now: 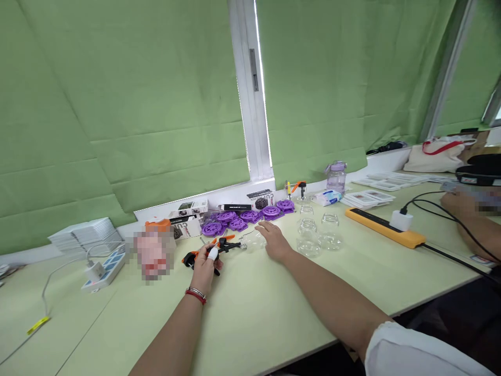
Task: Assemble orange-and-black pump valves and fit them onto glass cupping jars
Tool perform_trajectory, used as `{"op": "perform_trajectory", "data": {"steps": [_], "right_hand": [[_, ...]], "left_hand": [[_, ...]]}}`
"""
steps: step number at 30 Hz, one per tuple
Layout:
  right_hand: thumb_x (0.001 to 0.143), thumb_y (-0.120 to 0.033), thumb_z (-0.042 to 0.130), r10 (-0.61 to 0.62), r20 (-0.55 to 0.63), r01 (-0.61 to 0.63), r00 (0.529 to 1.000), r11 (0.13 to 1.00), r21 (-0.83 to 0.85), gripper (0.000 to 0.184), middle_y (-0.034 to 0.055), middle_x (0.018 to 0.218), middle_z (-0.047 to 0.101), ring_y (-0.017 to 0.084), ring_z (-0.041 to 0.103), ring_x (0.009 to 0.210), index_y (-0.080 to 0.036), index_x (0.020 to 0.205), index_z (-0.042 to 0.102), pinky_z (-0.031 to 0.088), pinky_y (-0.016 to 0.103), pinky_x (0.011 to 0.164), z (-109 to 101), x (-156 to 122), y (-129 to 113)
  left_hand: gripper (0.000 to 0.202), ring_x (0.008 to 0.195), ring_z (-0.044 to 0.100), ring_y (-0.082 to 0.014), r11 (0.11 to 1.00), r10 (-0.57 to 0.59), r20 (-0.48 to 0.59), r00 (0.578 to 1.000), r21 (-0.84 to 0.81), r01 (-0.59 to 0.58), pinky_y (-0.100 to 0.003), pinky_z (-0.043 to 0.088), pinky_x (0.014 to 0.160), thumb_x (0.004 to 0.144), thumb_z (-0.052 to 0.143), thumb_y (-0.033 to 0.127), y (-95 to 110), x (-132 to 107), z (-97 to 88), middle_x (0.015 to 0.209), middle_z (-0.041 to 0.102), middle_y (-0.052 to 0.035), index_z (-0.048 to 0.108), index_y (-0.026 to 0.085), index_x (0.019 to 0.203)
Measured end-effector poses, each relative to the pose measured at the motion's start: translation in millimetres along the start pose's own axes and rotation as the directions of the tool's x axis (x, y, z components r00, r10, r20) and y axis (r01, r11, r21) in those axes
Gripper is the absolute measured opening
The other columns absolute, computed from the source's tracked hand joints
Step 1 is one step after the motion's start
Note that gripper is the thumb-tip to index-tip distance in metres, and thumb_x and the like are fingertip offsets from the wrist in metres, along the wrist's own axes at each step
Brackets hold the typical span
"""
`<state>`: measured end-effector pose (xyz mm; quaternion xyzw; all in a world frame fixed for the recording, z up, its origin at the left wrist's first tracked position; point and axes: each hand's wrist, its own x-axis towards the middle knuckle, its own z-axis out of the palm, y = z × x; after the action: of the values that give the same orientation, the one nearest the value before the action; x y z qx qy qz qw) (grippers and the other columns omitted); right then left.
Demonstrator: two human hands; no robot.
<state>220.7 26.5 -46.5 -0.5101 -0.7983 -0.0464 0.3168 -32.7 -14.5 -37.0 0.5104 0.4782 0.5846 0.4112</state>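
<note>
My left hand (204,267), with white tape on its thumb, is closed around a black-and-orange hand tool (226,244); its exact kind is not clear. The tool's thin black end points right, to the mouth of a clear glass jar (255,242) lying on its side. Curved over the right end of that jar, my right hand (276,241) holds it on the table, though the jar hides part of the grip. Several similar clear glass jars (331,232) stand just right of this hand. Purple round plastic parts (238,223) lie in a cluster behind both hands.
Printed boxes (187,227) stand behind the purple parts. Another orange-and-black tool (300,187) is at the back. A white power strip (105,269) lies left, a yellow one (383,228) right. A purple-lidded bottle (335,176) stands near the wall. Another person's arm (469,219) rests far right.
</note>
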Motion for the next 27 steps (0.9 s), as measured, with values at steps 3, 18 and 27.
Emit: {"op": "perform_trajectory", "data": {"steps": [3,18,27], "right_hand": [[0.06,0.006,0.049,-0.034,0.032,0.032,0.999,0.999,0.038,0.076,0.0087,0.14,0.041,0.023,0.031,0.131,-0.018,0.132,0.046,0.023,0.039,0.109,-4.1,-1.9,-8.2],[0.06,-0.013,0.069,-0.166,0.072,0.136,0.984,0.941,0.311,0.077,0.0097,0.136,0.043,0.025,0.033,0.128,-0.022,0.133,0.046,0.028,0.042,0.108,-10.7,-9.6,-40.6],[0.049,-0.027,0.082,0.036,0.183,-0.151,0.983,0.73,0.667,0.086,0.0105,0.138,0.036,0.025,0.044,0.118,-0.022,0.127,0.044,0.043,0.037,0.093,-0.4,-8.8,-27.0]], "left_hand": [[0.043,0.05,0.057,-0.0127,1.0,-0.006,0.025,1.0,0.0,0.006,-0.027,0.046,0.052,0.071,0.058,0.04,-0.5,-0.4,0.4,0.066,0.058,0.003,0.051,0.019,0.108],[0.053,0.061,0.063,-0.0184,0.992,-0.077,0.227,0.971,-0.082,0.098,-0.036,0.053,0.064,0.074,0.059,0.047,8.1,-10.7,10.0,0.073,0.06,-0.001,0.047,0.018,0.116],[0.047,0.059,0.063,-0.0173,0.989,-0.089,0.255,0.963,-0.091,0.115,-0.035,0.053,0.062,0.077,0.059,0.045,3.7,-6.8,5.0,0.074,0.06,-0.0009,0.047,0.018,0.113]]}}
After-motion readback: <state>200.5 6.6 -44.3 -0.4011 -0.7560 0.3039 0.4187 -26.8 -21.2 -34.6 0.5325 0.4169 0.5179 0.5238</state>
